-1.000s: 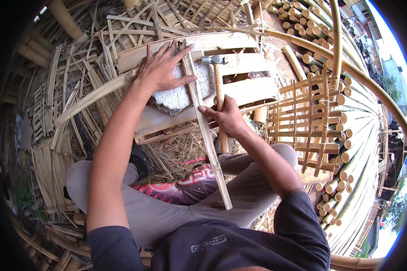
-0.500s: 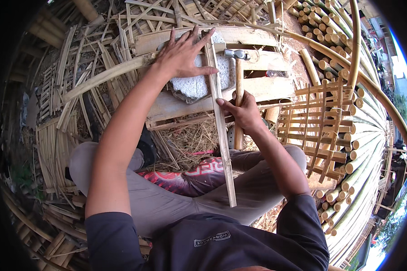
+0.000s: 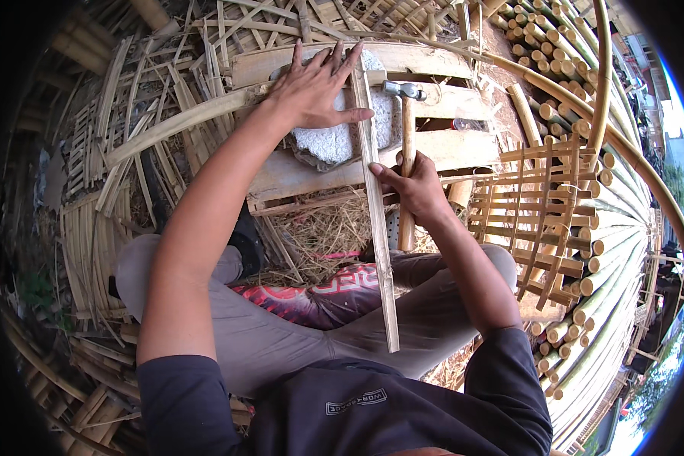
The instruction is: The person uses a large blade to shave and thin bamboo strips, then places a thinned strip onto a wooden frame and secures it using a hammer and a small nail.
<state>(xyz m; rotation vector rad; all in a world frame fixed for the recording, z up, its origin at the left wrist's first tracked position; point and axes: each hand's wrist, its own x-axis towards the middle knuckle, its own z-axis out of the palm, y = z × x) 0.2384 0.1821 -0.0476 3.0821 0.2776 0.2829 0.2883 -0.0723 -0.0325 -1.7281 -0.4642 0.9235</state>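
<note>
My left hand point(image 3: 314, 90) lies flat with fingers spread on a grey stone block point(image 3: 336, 138) that rests on a wooden plank frame point(image 3: 441, 148). Its thumb touches a long thin bamboo strip point(image 3: 375, 205) that runs from the block down over my lap. My right hand point(image 3: 412, 186) grips the wooden handle of a hammer point(image 3: 406, 129), held upright just right of the strip, its metal head pointing left near the block's far edge.
I sit cross-legged among loose bamboo slats and straw point(image 3: 323, 232). A woven bamboo lattice panel point(image 3: 543, 213) stands at my right, with stacked round bamboo poles point(image 3: 615, 258) beyond it. Split bamboo pieces point(image 3: 99, 228) pile at my left.
The view has shifted, so the work sits higher and more central. My left hand stays spread on the block, and my right hand still holds the hammer beside the strip.
</note>
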